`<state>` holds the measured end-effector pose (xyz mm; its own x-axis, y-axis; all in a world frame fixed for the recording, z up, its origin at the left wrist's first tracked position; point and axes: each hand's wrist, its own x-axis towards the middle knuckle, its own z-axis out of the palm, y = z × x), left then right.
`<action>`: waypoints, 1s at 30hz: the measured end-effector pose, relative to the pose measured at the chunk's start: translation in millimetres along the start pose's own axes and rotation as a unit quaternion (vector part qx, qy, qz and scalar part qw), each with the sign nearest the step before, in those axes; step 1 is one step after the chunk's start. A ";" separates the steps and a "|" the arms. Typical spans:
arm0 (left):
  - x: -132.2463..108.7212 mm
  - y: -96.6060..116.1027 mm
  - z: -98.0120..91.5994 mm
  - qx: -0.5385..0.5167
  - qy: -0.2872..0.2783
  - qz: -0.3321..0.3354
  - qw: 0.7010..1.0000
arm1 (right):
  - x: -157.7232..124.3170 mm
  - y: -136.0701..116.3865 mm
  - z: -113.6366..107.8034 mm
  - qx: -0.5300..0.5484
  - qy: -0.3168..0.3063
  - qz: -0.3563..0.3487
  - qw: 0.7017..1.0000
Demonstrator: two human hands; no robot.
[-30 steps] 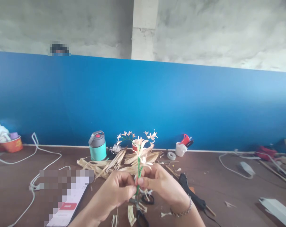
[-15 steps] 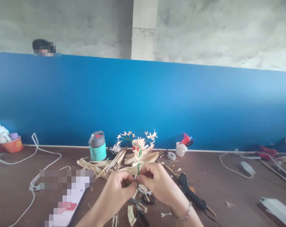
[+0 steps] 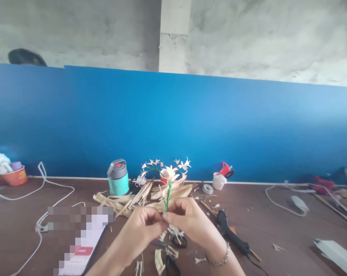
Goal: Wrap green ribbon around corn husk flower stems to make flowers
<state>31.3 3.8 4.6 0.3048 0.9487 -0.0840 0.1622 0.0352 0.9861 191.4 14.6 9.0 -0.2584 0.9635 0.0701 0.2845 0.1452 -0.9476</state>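
My left hand [image 3: 146, 227] and my right hand [image 3: 189, 221] meet over the table, thumbs and fingertips pinched together around the lower end of a green-wrapped stem. This stem belongs to an artificial flower [image 3: 171, 173] with pale, husk-like petals, held upright. Its bottom end is hidden by my fingers. Below my hands lie dark-handled scissors [image 3: 173, 263] among pale scraps [image 3: 159, 262]. Dried husks [image 3: 116, 202] spread behind my hands. Farther back, a red cup [image 3: 163, 177] is partly covered by the flower, with small pale blossoms [image 3: 185, 165] around it.
A turquoise jar [image 3: 118, 184] stands behind the husks. A phone [image 3: 84, 251] lies at left beside a white cable [image 3: 58, 199]. To the right are a black glue gun [image 3: 233, 237], a tape roll [image 3: 208, 189] and a white cup [image 3: 219, 181]. A blue partition [image 3: 173, 122] closes the back.
The held flower has turned or tilted; more green stem shows, and the lower petals seen before are out of sight. Both hands stay pinched. A person's head behind the partition has shifted left.
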 end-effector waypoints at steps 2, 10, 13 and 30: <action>-1.3 0.1 -1.6 -0.038 -0.005 -0.003 0.999 | 1.7 1.1 -0.4 0.093 -0.038 -0.004 0.995; -3.1 -2.4 -3.0 -0.098 -0.033 0.008 0.995 | 6.3 10.7 -0.1 0.321 -0.134 -0.001 0.938; -5.2 2.2 -4.2 -0.040 -0.038 0.035 0.998 | 5.7 9.7 -1.9 0.297 -0.123 0.002 0.947; -3.7 1.3 -6.5 0.004 -0.034 -0.001 0.999 | -2.1 0.0 -6.2 0.146 -0.090 0.005 0.985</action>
<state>24.3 2.4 7.1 0.3672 0.9251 -0.0965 0.1711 0.0348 0.9846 197.7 14.0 10.8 -0.4239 0.9053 0.0283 0.0163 0.0388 -0.9991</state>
